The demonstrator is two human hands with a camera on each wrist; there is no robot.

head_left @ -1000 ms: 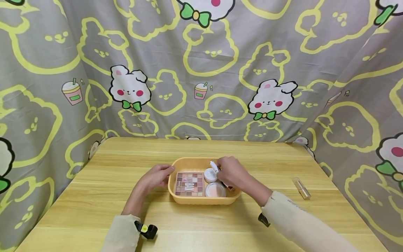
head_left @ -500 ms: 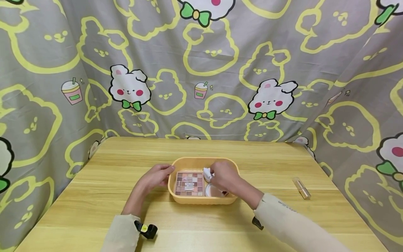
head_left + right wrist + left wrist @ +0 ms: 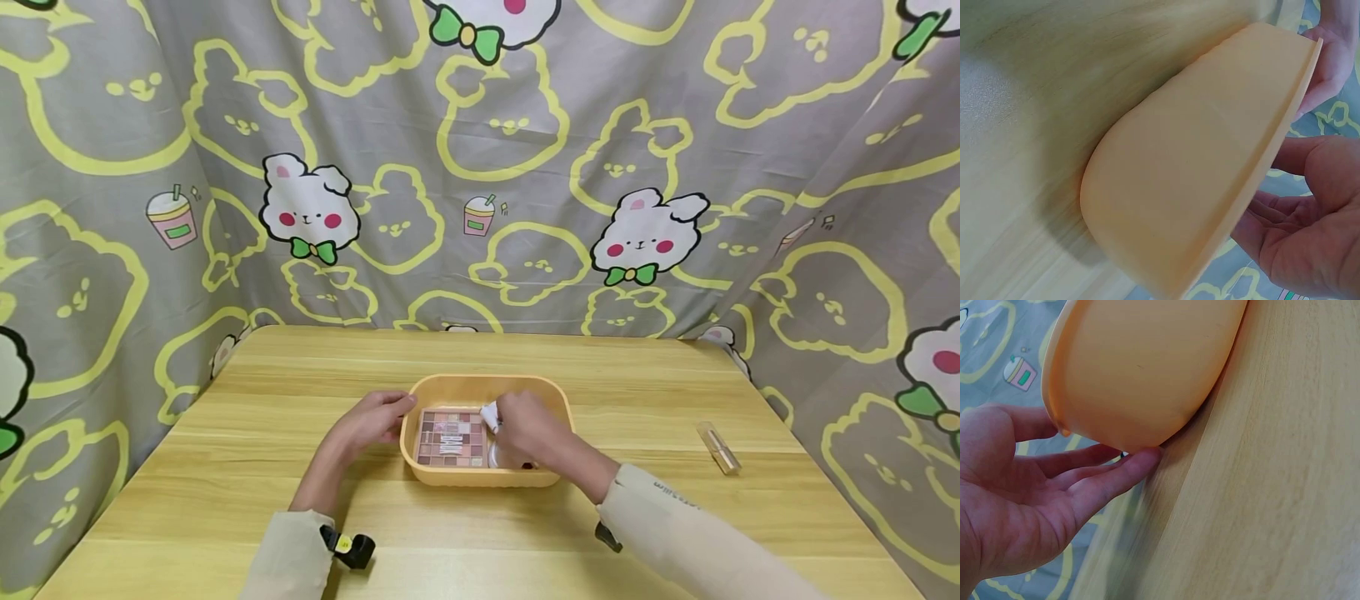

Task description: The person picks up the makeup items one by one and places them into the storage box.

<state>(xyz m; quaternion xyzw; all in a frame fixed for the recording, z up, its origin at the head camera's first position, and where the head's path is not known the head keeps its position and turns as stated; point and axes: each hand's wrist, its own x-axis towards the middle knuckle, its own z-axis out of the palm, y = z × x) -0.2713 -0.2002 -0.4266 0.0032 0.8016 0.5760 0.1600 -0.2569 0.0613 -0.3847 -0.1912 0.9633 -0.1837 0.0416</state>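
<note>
A yellow-orange plastic basket (image 3: 487, 477) stands on the table with makeup in it. At its left end my left hand (image 3: 372, 418) holds it, thumb at the rim and fingertips against the outer wall (image 3: 1141, 375). My right hand (image 3: 531, 429) reaches down inside the right half and grips a white tube (image 3: 490, 415), of which only one end shows. Left of that hand lies a square eyeshadow palette (image 3: 452, 437) with many pans. A round compact (image 3: 493, 455) is mostly covered by the right hand. In the right wrist view the basket wall hides the fingertips.
A slim clear and gold cosmetic tube (image 3: 720, 450) lies on the wooden table (image 3: 637, 392) at the right. A grey curtain (image 3: 405, 125) with cartoon rabbits hangs around the back and sides.
My right hand has moved left and lower in the basket with the white tube, covering the round white container and most of the compact. The left hand has stayed in place.
</note>
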